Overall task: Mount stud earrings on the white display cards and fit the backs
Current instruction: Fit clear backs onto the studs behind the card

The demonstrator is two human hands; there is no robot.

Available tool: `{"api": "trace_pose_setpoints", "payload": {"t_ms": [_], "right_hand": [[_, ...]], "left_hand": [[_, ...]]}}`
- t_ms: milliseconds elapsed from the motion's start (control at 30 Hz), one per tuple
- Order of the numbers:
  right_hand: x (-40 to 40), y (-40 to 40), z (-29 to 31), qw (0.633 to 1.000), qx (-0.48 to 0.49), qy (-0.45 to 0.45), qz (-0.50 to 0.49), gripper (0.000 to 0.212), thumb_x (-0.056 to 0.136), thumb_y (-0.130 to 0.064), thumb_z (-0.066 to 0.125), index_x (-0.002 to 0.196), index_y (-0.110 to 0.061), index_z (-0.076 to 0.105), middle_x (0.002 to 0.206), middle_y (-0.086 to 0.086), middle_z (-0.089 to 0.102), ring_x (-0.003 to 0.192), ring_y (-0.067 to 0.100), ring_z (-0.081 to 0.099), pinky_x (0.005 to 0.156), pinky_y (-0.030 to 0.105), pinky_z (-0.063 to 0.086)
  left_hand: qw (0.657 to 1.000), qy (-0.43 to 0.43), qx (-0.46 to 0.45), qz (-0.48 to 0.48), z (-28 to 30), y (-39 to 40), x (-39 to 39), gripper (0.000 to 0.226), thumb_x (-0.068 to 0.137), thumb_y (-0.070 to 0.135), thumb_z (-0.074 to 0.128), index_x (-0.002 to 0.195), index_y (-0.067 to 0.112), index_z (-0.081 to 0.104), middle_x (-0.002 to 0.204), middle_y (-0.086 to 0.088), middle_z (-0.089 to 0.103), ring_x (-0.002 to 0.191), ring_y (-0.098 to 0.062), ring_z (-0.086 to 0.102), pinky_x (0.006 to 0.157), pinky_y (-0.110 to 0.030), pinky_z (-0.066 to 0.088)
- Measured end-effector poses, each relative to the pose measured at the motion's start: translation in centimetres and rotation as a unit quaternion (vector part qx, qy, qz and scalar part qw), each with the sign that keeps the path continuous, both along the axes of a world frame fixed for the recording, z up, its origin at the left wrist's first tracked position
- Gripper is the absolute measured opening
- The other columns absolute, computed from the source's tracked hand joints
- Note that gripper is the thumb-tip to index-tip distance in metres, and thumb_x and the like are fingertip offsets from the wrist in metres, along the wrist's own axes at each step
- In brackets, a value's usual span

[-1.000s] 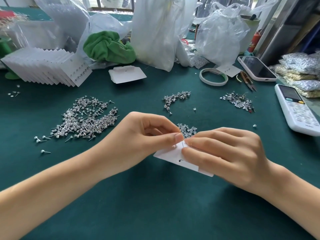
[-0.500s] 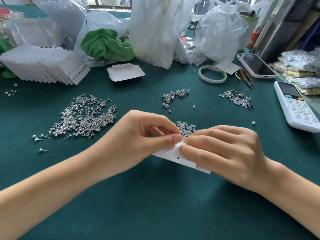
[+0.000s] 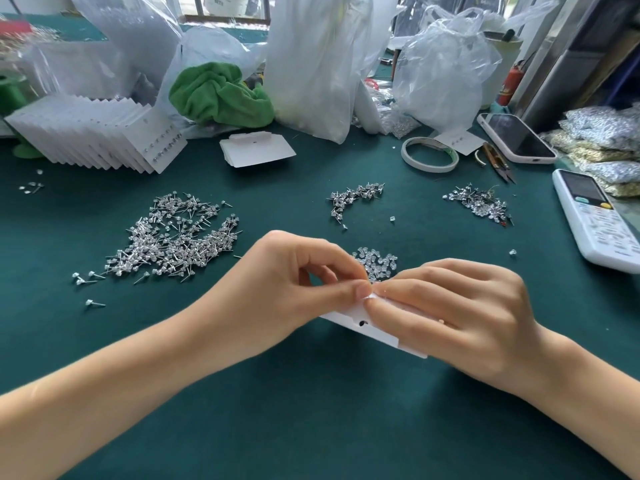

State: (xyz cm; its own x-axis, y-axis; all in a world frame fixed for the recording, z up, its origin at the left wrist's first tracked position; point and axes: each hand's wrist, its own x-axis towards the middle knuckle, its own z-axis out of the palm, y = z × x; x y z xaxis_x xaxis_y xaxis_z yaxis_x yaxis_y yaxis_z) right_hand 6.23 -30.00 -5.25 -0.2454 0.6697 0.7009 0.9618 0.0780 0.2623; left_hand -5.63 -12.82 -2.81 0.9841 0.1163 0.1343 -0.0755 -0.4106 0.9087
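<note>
From the head view, both hands are working low on the green table point(image 3: 311, 427): the left hand point(image 3: 277, 292) and right hand point(image 3: 457, 317) are pinching a white display card point(image 3: 349, 315), thumbs meeting at its top edge. No writing is reading clearly anywhere.

Green-covered bench point(image 3: 311, 427) carries loose stud earrings point(image 3: 173, 237) at left (largest heap), fanned white display cards point(image 3: 104, 133), tape roll point(image 3: 429, 155), phone point(image 3: 516, 138), remote point(image 3: 594, 220), green cloth point(image 3: 218, 95).
</note>
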Motion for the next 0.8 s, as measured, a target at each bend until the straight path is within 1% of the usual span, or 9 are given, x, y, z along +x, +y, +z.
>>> {"api": "trace_pose_setpoints", "payload": {"t_ms": [100, 167, 233, 300, 333, 467, 567, 700, 800], "right_hand": [[0.01, -0.02, -0.12, 1.0, 0.01, -0.009, 0.002, 0.008, 0.08, -0.004, 0.07, 0.08, -0.01, 0.076, 0.07, 0.006, 0.07, 0.058, 0.023, 0.065, 0.05, 0.032, 0.053], [0.01, -0.02, -0.33, 1.0, 0.018, -0.021, 0.002, 0.013, 0.079, -0.004, 0.071, 0.089, -0.012, 0.069, 0.071, 0.006, 0.069, 0.059, 0.023, 0.065, 0.052, 0.031, 0.053], [0.06, -0.05, -0.47, 0.999, 0.024, -0.025, 0.004, 0.021, 0.077, -0.005, 0.073, 0.093, -0.013, 0.06, 0.072, 0.006, 0.07, 0.061, 0.023, 0.065, 0.055, 0.031, 0.054], [0.05, -0.11, -0.59, 0.999, 0.027, -0.032, 0.005, 0.023, 0.077, -0.006, 0.073, 0.093, -0.014, 0.059, 0.072, 0.006, 0.07, 0.061, 0.023, 0.065, 0.056, 0.031, 0.054], [0.05, -0.11, -0.6, 0.999, 0.029, -0.036, 0.005, 0.023, 0.077, -0.007, 0.073, 0.093, -0.014, 0.059, 0.072, 0.006, 0.07, 0.06, 0.023, 0.065, 0.056, 0.031, 0.054], [-0.12, -0.17, -0.73, 0.998, 0.036, -0.055, 0.0, 0.03, 0.071, -0.005, 0.078, 0.092, -0.014, 0.059, 0.068, 0.005, 0.068, 0.057, 0.024, 0.063, 0.054, 0.031, 0.053], [-0.14, -0.26, -0.74, 0.997, 0.036, -0.07, -0.003, 0.032, 0.068, -0.005, 0.08, 0.092, -0.013, 0.06, 0.068, 0.006, 0.068, 0.059, 0.024, 0.063, 0.057, 0.032, 0.054], [-0.11, -0.22, -0.54, 0.998, 0.038, -0.059, 0.0, 0.028, 0.07, -0.006, 0.076, 0.092, -0.012, 0.06, 0.069, 0.007, 0.067, 0.06, 0.025, 0.063, 0.06, 0.031, 0.055], [-0.2, -0.12, -0.62, 0.997, 0.03, -0.069, 0.0, 0.034, 0.067, -0.007, 0.08, 0.093, -0.012, 0.06, 0.07, 0.007, 0.068, 0.061, 0.025, 0.064, 0.061, 0.032, 0.056]], "left_hand": [[1.0, -0.001, 0.01, -0.007, 0.06, 0.09, 0.04, 0.003, 0.078, 0.028, 0.072, 0.077, 0.026, 0.073, 0.069, -0.001, 0.068, 0.062, -0.031, 0.055, 0.055, -0.044, 0.047], [1.0, -0.001, 0.014, -0.016, 0.11, 0.13, 0.03, 0.004, 0.078, 0.029, 0.071, 0.077, 0.026, 0.073, 0.071, 0.002, 0.068, 0.063, -0.028, 0.056, 0.058, -0.044, 0.047], [0.999, -0.002, 0.025, -0.02, 0.1, 0.1, 0.04, 0.004, 0.079, 0.028, 0.071, 0.078, 0.025, 0.074, 0.073, 0.006, 0.068, 0.062, -0.019, 0.056, 0.059, -0.041, 0.047], [0.999, -0.004, 0.035, -0.021, 0.05, 0.02, 0.06, 0.003, 0.08, 0.024, 0.072, 0.078, 0.023, 0.074, 0.075, 0.009, 0.067, 0.063, -0.008, 0.057, 0.06, -0.038, 0.047], [0.999, -0.004, 0.037, -0.025, 0.05, 0.02, 0.11, 0.002, 0.08, 0.021, 0.072, 0.078, 0.022, 0.074, 0.075, 0.01, 0.067, 0.063, -0.005, 0.057, 0.06, -0.036, 0.047], [0.998, 0.015, 0.037, -0.053, 0.39, 0.3, 0.26, 0.002, 0.08, 0.018, 0.073, 0.079, 0.019, 0.074, 0.071, 0.006, 0.069, 0.06, -0.003, 0.053, 0.054, -0.026, 0.043], [0.997, 0.033, 0.021, -0.064, 0.55, 0.6, 0.23, 0.001, 0.081, 0.018, 0.073, 0.08, 0.018, 0.074, 0.069, 0.002, 0.069, 0.059, -0.003, 0.054, 0.051, -0.028, 0.042], [0.999, 0.01, 0.028, -0.035, 0.6, 0.59, 0.14, 0.002, 0.081, 0.019, 0.073, 0.08, 0.02, 0.073, 0.071, 0.01, 0.069, 0.061, 0.002, 0.056, 0.056, -0.026, 0.045], [0.998, 0.009, 0.057, -0.036, 0.7, 0.43, 0.05, 0.004, 0.081, 0.016, 0.072, 0.077, 0.019, 0.073, 0.064, 0.016, 0.065, 0.054, 0.004, 0.051, 0.05, -0.013, 0.037]]}}
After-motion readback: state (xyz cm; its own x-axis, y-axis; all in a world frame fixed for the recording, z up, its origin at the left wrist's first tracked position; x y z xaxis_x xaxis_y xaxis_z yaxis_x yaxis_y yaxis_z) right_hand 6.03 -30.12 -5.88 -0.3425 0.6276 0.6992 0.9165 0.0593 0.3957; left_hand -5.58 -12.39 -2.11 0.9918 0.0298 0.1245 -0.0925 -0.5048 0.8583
